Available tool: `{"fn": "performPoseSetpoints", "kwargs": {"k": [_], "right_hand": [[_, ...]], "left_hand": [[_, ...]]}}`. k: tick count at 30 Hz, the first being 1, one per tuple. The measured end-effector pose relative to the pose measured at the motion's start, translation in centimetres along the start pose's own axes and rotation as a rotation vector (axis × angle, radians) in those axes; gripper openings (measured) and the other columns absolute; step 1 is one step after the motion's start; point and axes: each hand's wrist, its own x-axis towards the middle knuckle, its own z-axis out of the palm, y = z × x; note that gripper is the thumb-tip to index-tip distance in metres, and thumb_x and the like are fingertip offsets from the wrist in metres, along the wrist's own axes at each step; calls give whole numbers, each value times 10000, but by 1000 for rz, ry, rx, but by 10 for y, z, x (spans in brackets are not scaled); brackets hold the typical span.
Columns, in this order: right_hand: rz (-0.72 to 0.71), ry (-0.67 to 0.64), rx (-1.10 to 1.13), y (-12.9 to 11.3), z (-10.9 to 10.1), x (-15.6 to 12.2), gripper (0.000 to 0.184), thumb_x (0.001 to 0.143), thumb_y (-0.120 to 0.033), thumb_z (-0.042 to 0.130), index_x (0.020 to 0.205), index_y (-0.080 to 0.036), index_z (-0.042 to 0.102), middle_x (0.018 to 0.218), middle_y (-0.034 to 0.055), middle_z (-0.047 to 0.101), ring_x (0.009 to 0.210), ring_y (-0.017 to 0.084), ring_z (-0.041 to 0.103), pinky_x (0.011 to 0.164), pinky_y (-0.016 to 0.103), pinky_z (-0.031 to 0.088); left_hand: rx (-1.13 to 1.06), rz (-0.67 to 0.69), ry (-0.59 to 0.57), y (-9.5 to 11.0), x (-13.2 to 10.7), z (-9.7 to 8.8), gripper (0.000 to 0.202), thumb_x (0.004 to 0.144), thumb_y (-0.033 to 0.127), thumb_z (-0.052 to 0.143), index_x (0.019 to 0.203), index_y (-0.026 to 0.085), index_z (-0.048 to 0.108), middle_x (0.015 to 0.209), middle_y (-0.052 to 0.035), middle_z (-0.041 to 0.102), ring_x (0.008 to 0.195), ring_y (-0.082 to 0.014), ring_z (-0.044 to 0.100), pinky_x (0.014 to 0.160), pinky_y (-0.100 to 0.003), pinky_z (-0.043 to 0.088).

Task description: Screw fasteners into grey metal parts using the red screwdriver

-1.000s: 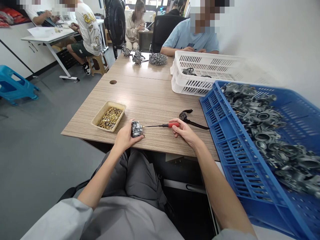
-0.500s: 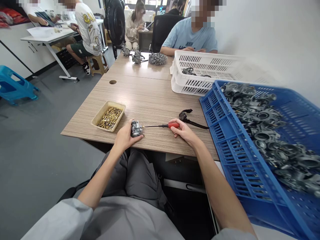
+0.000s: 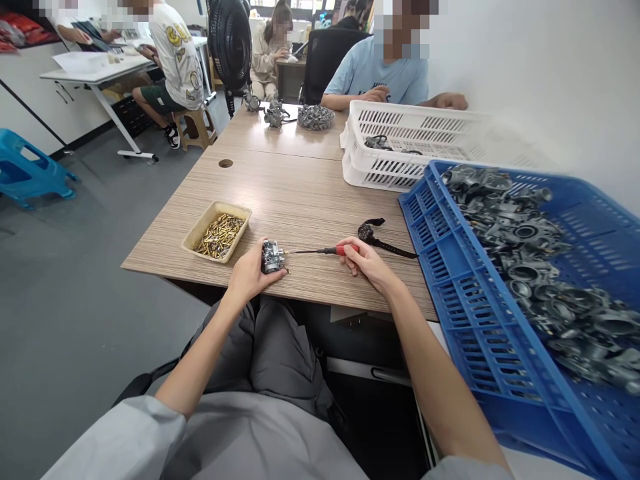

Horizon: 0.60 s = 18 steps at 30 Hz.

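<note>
My left hand (image 3: pixel 251 271) is closed round a small grey metal carburetor body (image 3: pixel 273 257) near the front edge of the table. In my right hand (image 3: pixel 366 261) is a screwdriver (image 3: pixel 327 251) with a red and black handle, held level. Its thin shaft points left, and the tip meets a brass-coloured piece on the carburetor's right side; whether it sits in a slot is too small to see. Left of my left hand stands a cream tray (image 3: pixel 189 245) with many small brass parts (image 3: pixel 219 235) in it.
A wristwatch (image 3: pixel 367 232) lies beyond my right hand. A blue crate (image 3: pixel 450 267) of carburetor bodies (image 3: pixel 530 233) stands at the right, behind it a white crate (image 3: pixel 383 177). Far back on the table (image 3: pixel 295 180) are carburetors (image 3: pixel 275 115) and a bundle of metal parts (image 3: pixel 316 117). A person sits opposite.
My right hand's fingers have shifted on the screwdriver handle, while the carburetor stays put in my left hand. Across the table, the person's arm has reached out towards the wall.
</note>
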Motion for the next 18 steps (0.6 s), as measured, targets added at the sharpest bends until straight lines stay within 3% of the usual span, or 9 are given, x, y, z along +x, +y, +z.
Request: {"fn": "performPoseSetpoints", "kwargs": {"k": [3, 6, 8, 11, 13, 18], "right_hand": [[-15, -4, -5, -3, -3, -2, 512, 828, -558, 816, 1186, -225, 662, 797, -14, 599, 631, 122, 512, 496, 221, 432], [-4, -5, -20, -2, -2, -2, 509, 828, -579, 813, 1154, -212, 677, 879, 24, 658, 664, 128, 555, 502, 222, 445], [9, 0, -33, 0, 1, -1, 496, 868, -637, 758, 1090, -202, 672, 808, 20, 659, 602, 116, 527, 480, 219, 426], [29, 36, -54, 3, 5, 2, 528, 928, -720, 639, 1010, -199, 658, 597, -41, 518, 487, 103, 417, 427, 214, 356], [43, 54, -54, 3, 5, 2, 543, 947, -737, 591, 984, -199, 652, 564, -56, 463, 461, 99, 377, 408, 215, 321], [-8, -2, -44, -4, 0, -3, 453, 882, -596, 745, 1111, -211, 677, 785, 2, 617, 612, 117, 521, 496, 217, 433]], "left_hand": [[-1, -8, -2, -1, 0, 1, 831, 829, 486, 850, 1494, 211, 438, 1293, -126, 723, 1213, -346, 709, 1016, -451, 571], [-7, -13, -4, -1, 0, 1, 828, 829, 495, 848, 1494, 223, 437, 1280, -117, 727, 1198, -342, 715, 1008, -445, 574], [-7, -13, -4, -1, 0, 1, 824, 831, 500, 844, 1495, 231, 436, 1280, -112, 727, 1186, -339, 719, 1002, -442, 575], [-2, -17, -4, -1, 0, 1, 833, 829, 506, 844, 1500, 233, 432, 1280, -112, 727, 1179, -340, 720, 993, -440, 577], [-1, -18, -5, -1, 0, 0, 838, 826, 503, 846, 1503, 232, 431, 1276, -111, 727, 1182, -340, 719, 992, -439, 577], [-2, -14, -6, 1, 0, -1, 823, 827, 495, 847, 1494, 230, 443, 1261, -111, 732, 1183, -334, 718, 991, -433, 576]]}}
